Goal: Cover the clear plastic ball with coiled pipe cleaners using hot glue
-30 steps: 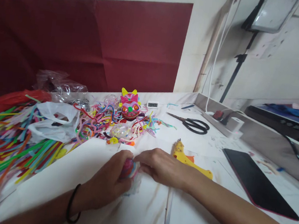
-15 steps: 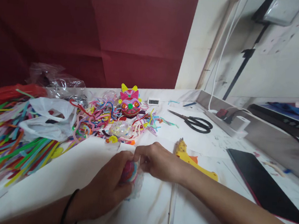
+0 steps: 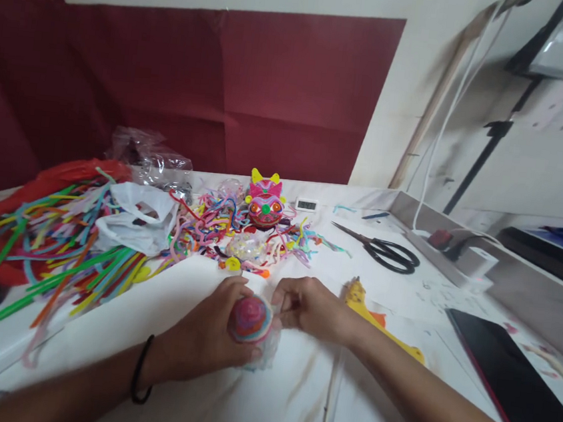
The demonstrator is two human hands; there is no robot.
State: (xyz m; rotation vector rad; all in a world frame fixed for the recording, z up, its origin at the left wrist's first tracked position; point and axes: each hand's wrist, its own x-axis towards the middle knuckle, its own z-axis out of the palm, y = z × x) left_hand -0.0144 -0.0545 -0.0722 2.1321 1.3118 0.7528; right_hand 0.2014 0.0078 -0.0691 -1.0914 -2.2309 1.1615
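**Left hand [image 3: 206, 330] gripped coiled piece [image 3: 251, 316]; right hand [image 3: 309, 306] at rim**

Left digits curled part-open around the piece from 7 to 11 o'clock, its pink centre facing up. Piece lay at 6 o'clock from the view's centre. Right fingertips bent nearly together, at or just beside its 3 o'clock rim; whether they held anything could not be told. Clear bumpy material [image 3: 267, 357] showed at 5 o'clock. Judged: good handling called for a steady, light left hold, sparing the coils, and small right-hand movements close to the rim.
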